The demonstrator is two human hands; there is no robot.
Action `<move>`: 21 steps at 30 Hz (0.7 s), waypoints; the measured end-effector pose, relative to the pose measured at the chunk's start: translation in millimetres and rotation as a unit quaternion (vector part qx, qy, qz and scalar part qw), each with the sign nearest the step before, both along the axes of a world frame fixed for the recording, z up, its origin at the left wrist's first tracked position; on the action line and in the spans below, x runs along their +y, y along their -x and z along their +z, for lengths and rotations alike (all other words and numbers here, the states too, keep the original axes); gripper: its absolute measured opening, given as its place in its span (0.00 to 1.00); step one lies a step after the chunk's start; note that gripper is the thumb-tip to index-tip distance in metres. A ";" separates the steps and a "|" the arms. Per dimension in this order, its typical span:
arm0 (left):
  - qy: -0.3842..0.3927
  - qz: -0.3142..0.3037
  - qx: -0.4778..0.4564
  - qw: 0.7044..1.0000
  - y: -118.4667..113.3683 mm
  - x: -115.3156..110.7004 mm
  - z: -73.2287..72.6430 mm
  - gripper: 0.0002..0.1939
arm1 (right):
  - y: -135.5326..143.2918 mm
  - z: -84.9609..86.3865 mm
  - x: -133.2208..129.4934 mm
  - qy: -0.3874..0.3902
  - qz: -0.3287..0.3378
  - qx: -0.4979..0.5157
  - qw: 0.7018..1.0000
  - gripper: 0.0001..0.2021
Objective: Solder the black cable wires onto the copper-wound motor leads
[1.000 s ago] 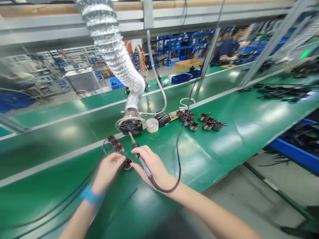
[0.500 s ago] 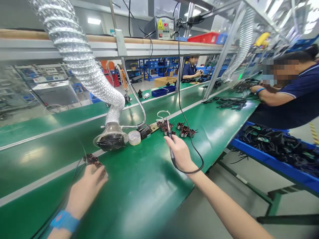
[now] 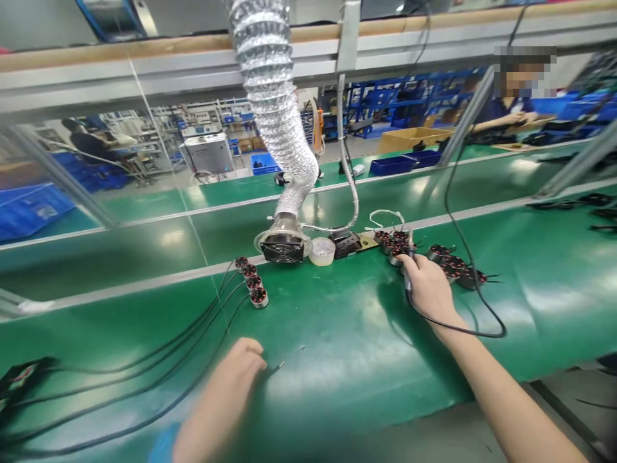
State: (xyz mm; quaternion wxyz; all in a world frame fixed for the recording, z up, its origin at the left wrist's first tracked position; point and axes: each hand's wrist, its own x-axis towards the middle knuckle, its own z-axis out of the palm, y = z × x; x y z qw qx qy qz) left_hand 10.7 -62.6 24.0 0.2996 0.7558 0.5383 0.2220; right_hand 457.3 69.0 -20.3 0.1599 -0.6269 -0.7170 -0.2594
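Note:
My right hand is closed around a soldering iron. Its metal tip points up beside a cluster of small round motors. On the left, my left hand is blurred, its fingers curled over a black cable whose bare end sticks out to the right. Beyond that hand, several motors with dark red windings stand in a row, with black cables running from them to a dark part at the left edge. More loose motors lie right of the iron.
A fume hood on a silver duct stands at mid-bench. Beside it are a round white tub and a black holder. The iron's cord loops over my right wrist. Another person sits across the bench.
The view has swung left. My left hand has left the row of motors and come nearer, with a cable end now showing at its fingers. My right hand still holds the soldering iron.

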 end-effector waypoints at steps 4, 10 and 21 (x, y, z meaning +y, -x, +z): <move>-0.030 0.021 0.093 0.995 4.6 -9.7 -14.0 0.19 | -1.7 -5.0 4.4 -0.018 -0.002 0.013 1.000 0.18; -0.085 -0.010 0.230 0.970 -1.6 -7.2 -31.4 0.18 | -1.0 -11.1 9.3 0.016 -0.029 0.028 0.999 0.18; -0.084 0.010 0.156 0.984 3.6 14.2 -23.7 0.19 | 19.1 0.4 0.8 0.002 -0.067 0.053 0.996 0.15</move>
